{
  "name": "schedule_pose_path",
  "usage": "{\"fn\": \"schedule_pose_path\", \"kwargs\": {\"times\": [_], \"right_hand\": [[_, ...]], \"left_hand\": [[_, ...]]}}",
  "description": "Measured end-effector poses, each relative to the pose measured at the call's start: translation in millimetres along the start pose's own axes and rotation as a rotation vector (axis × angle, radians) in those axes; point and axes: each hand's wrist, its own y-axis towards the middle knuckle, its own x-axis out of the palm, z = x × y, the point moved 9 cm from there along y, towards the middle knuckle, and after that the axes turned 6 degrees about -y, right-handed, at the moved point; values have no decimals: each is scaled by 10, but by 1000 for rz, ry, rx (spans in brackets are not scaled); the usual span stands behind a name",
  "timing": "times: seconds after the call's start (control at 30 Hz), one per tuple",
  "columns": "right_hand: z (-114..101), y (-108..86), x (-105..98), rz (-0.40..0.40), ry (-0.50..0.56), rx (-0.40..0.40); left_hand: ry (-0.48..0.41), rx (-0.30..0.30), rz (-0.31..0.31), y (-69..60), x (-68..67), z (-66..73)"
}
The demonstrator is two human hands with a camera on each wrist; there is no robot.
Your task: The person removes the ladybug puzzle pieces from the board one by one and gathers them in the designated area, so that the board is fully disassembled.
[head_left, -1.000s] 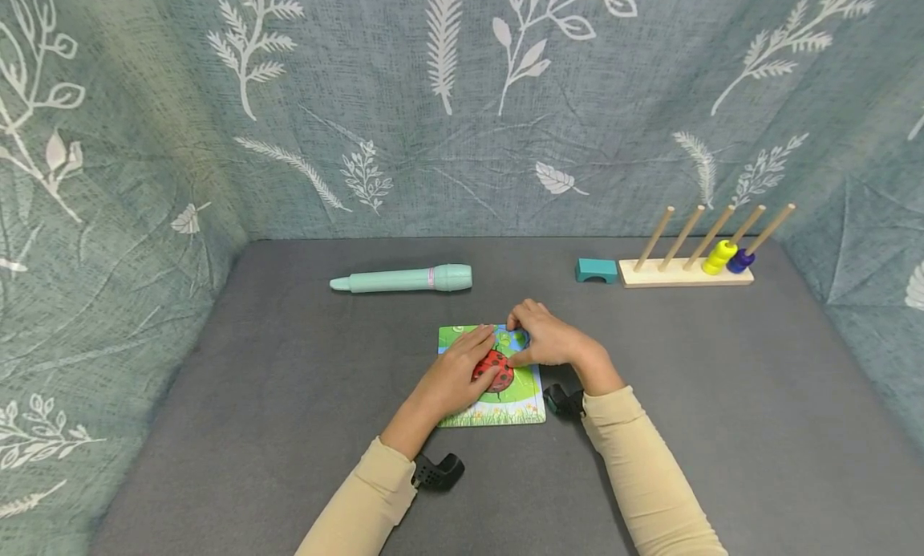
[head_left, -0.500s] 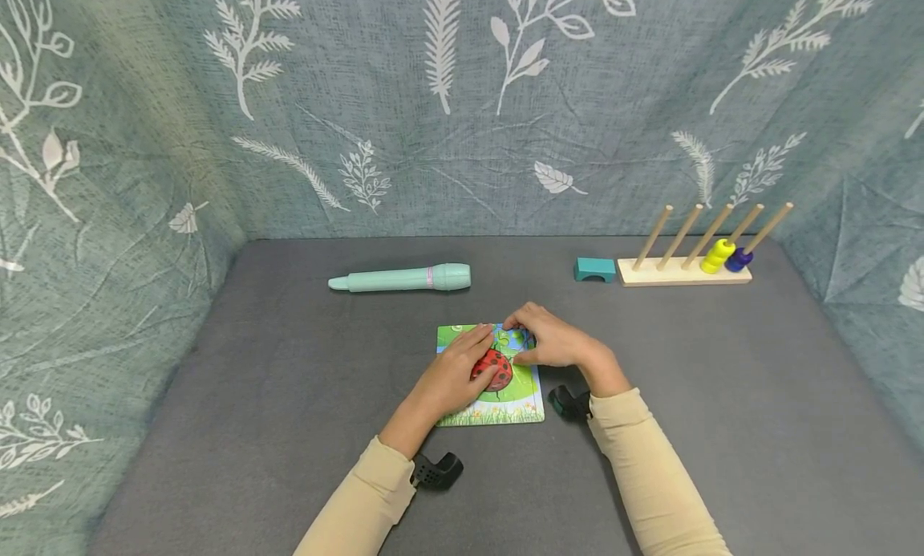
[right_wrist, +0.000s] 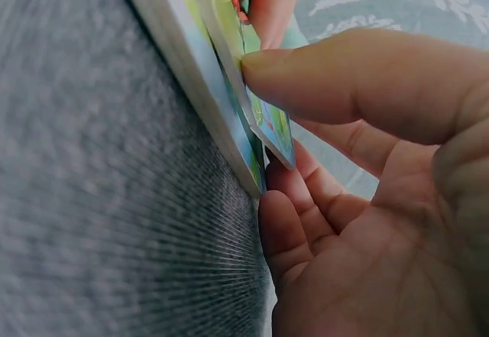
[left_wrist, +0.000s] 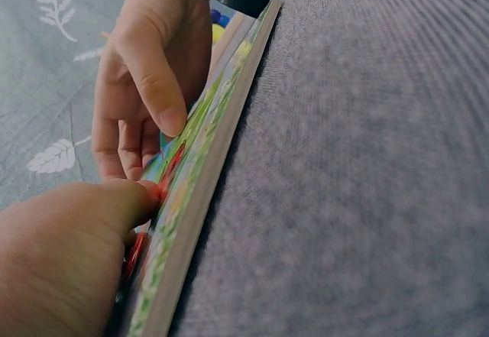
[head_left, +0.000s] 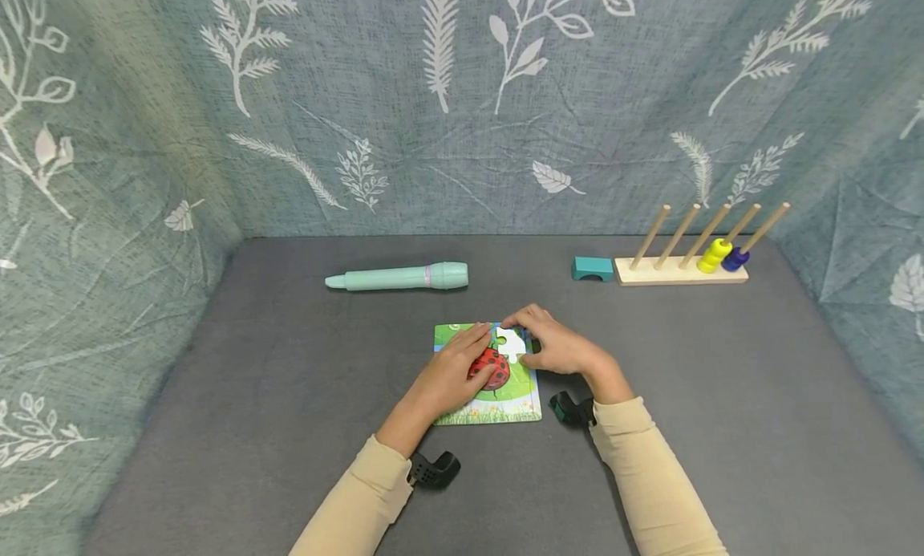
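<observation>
A square ladybug jigsaw puzzle (head_left: 508,407) lies flat on the grey table, its green picture edged with grass and flowers. Across its left part rests my left hand (head_left: 449,379), fingers extended, thumb on the red ladybug (head_left: 498,377). At the upper right corner my right hand (head_left: 563,349) pinches a puzzle piece (head_left: 511,344), which looks white in the head view. The right wrist view shows that piece (right_wrist: 273,134) tilted up out of the frame, with the thumb on its face and fingers at its outer edge. The left hand's fingers partly hide the puzzle's left side.
A mint-green pen-shaped toy (head_left: 397,278) lies behind the puzzle. At the back right are a teal arch block (head_left: 593,269) and a wooden peg stand (head_left: 678,275) with yellow and dark blue beads. A patterned curtain (head_left: 404,139) hangs at the table's back edge.
The corner piece has tipped up under my right fingers and now looks white instead of blue-green. My right hand has shifted slightly outward; my left hand keeps its place on the puzzle.
</observation>
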Motion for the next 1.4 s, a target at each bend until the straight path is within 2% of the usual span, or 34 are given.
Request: {"fn": "schedule_pose_path", "kwargs": {"times": [0.27, 0.57, 0.97, 1.4], "right_hand": [[15, 8, -5, 61, 93, 7], [48, 26, 0, 82, 139, 28], [80, 25, -41, 144, 114, 38], [153, -47, -106, 178, 195, 84]], "left_hand": [[-8, 1, 5, -1, -13, -21], [-3, 11, 14, -5, -27, -14], [-3, 1, 5, -14, -29, -25], [10, 4, -6, -7, 12, -16]]}}
